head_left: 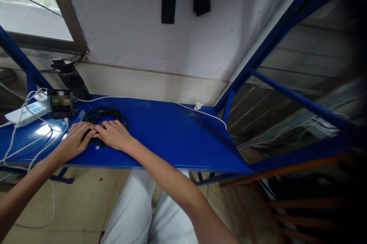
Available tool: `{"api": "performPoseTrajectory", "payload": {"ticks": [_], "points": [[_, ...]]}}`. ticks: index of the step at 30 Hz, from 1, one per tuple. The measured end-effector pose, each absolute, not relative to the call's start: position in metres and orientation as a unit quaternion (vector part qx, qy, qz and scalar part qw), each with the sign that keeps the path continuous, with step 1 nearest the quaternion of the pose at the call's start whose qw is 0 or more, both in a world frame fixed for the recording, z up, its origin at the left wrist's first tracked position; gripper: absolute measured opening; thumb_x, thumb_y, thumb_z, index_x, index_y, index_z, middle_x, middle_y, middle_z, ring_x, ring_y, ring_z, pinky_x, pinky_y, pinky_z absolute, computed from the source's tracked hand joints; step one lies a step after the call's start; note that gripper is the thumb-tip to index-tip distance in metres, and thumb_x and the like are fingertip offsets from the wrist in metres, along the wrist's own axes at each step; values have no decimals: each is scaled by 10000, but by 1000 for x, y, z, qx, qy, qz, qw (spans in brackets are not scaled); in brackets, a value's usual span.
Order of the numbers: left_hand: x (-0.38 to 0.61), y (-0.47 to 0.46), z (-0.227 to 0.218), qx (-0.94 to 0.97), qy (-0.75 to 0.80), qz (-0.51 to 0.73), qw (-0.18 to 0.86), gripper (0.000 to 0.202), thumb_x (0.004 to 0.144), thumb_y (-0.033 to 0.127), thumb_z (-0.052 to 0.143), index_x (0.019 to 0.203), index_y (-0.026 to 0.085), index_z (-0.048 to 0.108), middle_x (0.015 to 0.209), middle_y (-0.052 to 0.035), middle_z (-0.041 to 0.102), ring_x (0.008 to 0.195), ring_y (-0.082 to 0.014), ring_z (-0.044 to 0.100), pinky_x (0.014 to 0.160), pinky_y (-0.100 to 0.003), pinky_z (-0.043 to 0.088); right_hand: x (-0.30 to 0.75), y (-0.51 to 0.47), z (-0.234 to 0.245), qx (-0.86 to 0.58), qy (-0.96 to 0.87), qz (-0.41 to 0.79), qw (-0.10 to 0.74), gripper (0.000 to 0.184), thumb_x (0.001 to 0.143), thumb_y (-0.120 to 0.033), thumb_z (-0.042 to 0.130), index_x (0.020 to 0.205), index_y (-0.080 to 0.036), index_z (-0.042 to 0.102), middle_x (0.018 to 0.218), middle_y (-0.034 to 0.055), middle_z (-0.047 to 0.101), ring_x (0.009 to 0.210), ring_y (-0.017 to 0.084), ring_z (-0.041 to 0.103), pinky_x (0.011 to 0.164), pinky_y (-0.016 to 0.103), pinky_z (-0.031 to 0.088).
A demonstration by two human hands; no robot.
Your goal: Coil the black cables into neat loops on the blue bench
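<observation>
A coil of black cable (104, 111) lies on the blue table (172, 137), left of its middle. Both hands are at the near side of the coil, with their fingertips almost meeting. My left hand (77, 139) has thumb and fingers closed on the cable from the left. From the right, my right hand (112, 133) reaches over the coil with bent fingers pressed on it. Just below the right hand, a cable plug (99, 146) with a light metal tip sticks out. Part of the coil is hidden under the hands.
A white power strip (30, 112) with white cords stands at the left, beside a partly blurred dark device (60, 103). Behind them leans a black bottle (70, 78). Along the table's back runs a white cord (143, 99). A blue frame (263, 53) rises at the right.
</observation>
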State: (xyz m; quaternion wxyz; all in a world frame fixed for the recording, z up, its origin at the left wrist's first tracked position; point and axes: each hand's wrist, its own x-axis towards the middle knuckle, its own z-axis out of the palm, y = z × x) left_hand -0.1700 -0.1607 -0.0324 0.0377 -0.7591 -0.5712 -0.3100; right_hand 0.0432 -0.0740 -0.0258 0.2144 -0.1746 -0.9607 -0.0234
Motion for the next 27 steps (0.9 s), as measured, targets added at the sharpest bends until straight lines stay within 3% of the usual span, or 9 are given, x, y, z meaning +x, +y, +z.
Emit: {"api": "performPoseTrajectory", "payload": {"ticks": [7,12,19,24,27], "points": [[-118,-144,-40,-745,-566,-352,5,228,1072,436,552,1043,240,665,1023,-94,772,1080,-324,688,1062,-500,506,99,-62,-31,-179,-963,-31,201,467,1211,-525,329,1336,-180,618,1168,99,764,1058,267,708,974,419,485],[-42,-117,-39,-800,-495,-337,-27,224,1135,389,476,1086,234,630,1035,-73,769,1028,-270,688,1129,-497,453,183,-45,-36,-187,-960,-48,205,468,1204,-533,350,1243,-173,648,1129,114,760,1053,258,685,966,403,457],[56,-70,-20,-856,-416,-291,-99,260,1161,394,453,1081,231,638,1053,-63,764,1016,-256,723,1104,-470,445,295,-20,-27,-197,-959,-20,202,382,1192,-492,449,1177,-180,668,1079,116,742,985,240,670,938,388,458],[60,-44,6,-869,-370,-267,-190,279,1045,528,685,1110,261,731,1027,-46,808,979,-263,754,977,-405,520,320,2,-14,-191,-939,89,271,471,1035,-682,688,1091,-216,656,1033,95,746,989,263,683,941,410,482],[44,-25,17,-830,-379,-334,-237,331,1027,562,702,1067,243,777,1050,-54,823,1007,-258,764,985,-387,532,315,29,-7,-243,-890,142,357,473,1030,-701,671,1011,-229,656,1013,78,749,959,250,683,933,415,480]]}}
